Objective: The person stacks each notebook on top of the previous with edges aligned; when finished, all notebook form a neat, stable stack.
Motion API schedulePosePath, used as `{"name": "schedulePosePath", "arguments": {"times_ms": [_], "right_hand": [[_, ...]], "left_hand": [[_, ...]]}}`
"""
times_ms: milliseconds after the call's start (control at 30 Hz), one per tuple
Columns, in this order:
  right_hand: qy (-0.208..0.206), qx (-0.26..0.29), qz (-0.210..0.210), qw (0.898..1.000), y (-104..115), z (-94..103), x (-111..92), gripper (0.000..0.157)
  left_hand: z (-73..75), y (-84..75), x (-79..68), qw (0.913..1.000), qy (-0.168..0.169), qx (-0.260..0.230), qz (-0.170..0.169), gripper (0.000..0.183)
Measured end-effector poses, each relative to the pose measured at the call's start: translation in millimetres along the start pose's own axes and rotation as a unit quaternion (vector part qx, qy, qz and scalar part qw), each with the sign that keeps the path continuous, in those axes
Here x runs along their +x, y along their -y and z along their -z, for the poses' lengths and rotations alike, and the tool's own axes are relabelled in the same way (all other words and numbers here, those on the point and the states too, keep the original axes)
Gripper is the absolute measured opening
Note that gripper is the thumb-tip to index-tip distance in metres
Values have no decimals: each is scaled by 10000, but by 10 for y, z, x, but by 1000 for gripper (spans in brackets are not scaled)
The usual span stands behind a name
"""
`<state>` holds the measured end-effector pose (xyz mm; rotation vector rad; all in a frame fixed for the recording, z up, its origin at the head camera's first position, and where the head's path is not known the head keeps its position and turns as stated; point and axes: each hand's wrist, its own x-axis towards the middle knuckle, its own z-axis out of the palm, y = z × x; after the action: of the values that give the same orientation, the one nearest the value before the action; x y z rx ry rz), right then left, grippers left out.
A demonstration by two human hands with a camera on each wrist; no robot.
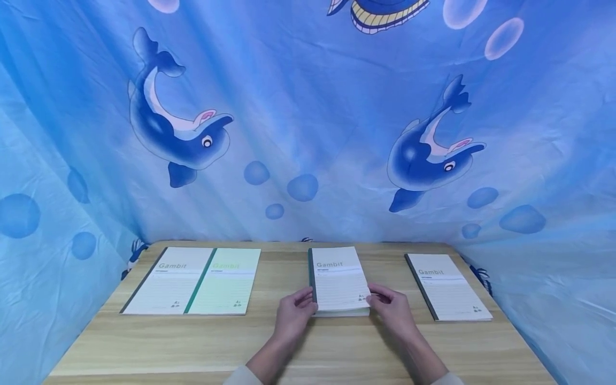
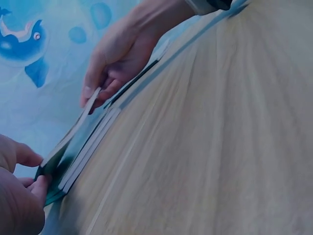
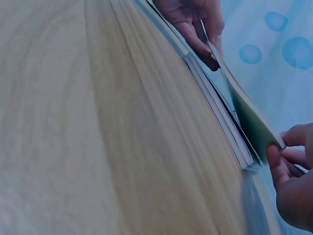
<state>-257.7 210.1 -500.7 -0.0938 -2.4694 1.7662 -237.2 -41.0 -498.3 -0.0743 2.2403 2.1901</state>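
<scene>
A white Gambit notebook (image 1: pixel 337 283) with a dark spine is gripped at its near corners by both hands. My left hand (image 1: pixel 294 315) pinches the spine side, thumb over the cover. The right hand (image 1: pixel 395 314) holds the opposite side between thumb and fingers. In the wrist views this notebook's near edge is raised above a small stack of notebooks (image 3: pixel 217 110), leaving a wedge-shaped gap. Below the held notebook, a pale green strip of the stack's upper notebook (image 1: pixel 344 313) shows in the head view.
To the left lie a white notebook (image 1: pixel 166 283) and a pale green notebook (image 1: pixel 226 283) with a green spine, side by side. Another white notebook (image 1: pixel 449 289) lies at the right. Behind the wooden table (image 1: pixel 192 347) hangs a blue dolphin-print cloth (image 1: pixel 308 123).
</scene>
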Motion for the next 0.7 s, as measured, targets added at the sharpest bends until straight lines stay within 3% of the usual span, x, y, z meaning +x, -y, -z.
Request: {"name": "schedulePosePath", "arguments": {"times_ms": [367, 700], "right_hand": [[-95, -469, -28, 9989, -22, -103, -10, 33], [-114, -618, 35, 9980, -31, -129, -11, 33]], "left_hand": [[65, 75, 59, 9977, -17, 578, -363, 51], [99, 93, 103, 9877, -50, 1371, -747, 47]]}}
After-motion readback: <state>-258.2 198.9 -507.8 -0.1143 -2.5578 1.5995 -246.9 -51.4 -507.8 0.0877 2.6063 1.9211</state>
